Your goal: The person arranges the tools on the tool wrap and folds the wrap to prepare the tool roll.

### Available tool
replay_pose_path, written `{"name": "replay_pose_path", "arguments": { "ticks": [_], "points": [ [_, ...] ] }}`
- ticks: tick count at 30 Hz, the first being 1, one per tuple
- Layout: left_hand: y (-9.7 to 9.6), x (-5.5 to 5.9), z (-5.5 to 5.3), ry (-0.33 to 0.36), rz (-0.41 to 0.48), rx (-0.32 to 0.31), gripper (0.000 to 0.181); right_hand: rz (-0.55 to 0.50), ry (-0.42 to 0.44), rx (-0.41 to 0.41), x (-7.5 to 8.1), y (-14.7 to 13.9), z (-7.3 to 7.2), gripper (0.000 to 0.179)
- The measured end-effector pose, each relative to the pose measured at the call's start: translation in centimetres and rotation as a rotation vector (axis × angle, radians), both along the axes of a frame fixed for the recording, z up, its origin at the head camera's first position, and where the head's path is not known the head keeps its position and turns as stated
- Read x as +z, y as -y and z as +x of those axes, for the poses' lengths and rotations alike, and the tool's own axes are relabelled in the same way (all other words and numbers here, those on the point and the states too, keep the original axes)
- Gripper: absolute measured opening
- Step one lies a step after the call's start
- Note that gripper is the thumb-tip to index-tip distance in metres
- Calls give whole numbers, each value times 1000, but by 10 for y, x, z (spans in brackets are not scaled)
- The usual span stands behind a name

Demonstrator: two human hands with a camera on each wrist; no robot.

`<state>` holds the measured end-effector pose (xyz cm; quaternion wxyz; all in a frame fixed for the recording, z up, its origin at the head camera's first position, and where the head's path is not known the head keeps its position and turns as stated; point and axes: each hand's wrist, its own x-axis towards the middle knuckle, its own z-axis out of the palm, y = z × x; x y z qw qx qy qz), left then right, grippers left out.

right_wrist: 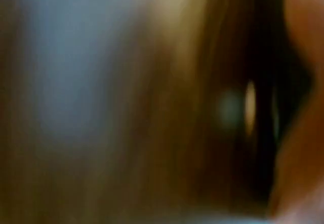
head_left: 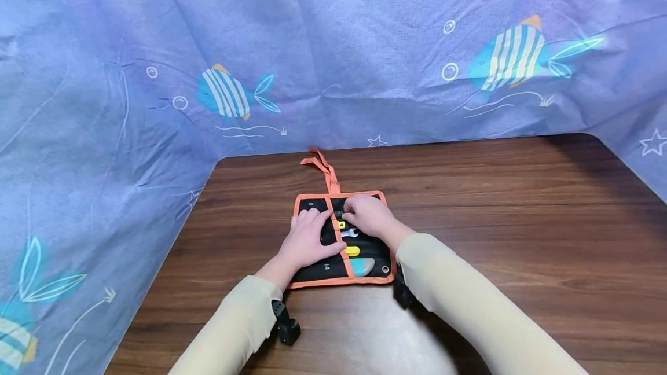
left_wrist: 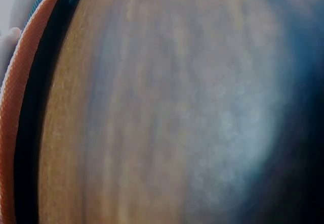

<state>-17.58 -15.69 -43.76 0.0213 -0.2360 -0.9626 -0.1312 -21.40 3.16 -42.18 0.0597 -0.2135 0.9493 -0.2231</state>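
A black tool pouch point(head_left: 375, 242) with orange trim lies unrolled on the table. My left hand point(head_left: 308, 239) rests on its left part, fingers spread, with forefinger and thumb along the orange band point(head_left: 339, 235). From the pockets stick out an open-ended wrench point(head_left: 350, 232), a small yellow tool end point(head_left: 341, 225), a yellow handle point(head_left: 352, 251) and a teal-and-grey handle point(head_left: 363, 266). At the top pocket my right hand point(head_left: 369, 216) pinches a small dark tool with a ribbed end point(head_left: 339, 213), mostly hidden by fingers. In the left wrist view, only the pouch's orange edge point(left_wrist: 23, 77) shows clearly.
Orange tie straps point(head_left: 328, 173) trail from the pouch's far edge over the brown wooden table point(head_left: 495, 219). A blue fish-print cloth point(head_left: 344, 57) hangs behind the table and along its left side. The right wrist view is badly blurred.
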Motion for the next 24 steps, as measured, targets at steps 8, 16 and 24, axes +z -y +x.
{"name": "replay_pose_path", "arguments": {
  "ticks": [8, 16, 24],
  "points": [
    [-6, -1, -2, 5, 31, -18, 83, -7, -5, -28, 0, 0, 1, 13],
    [-6, 1, -1, -19, 8, -6, 83, -111, 53, 39, 3, -20, 6, 23],
    [4, 6, 4, 2, -34, -37, 82, -143, 47, 141, 5, -37, 29, 30]
  ]
}}
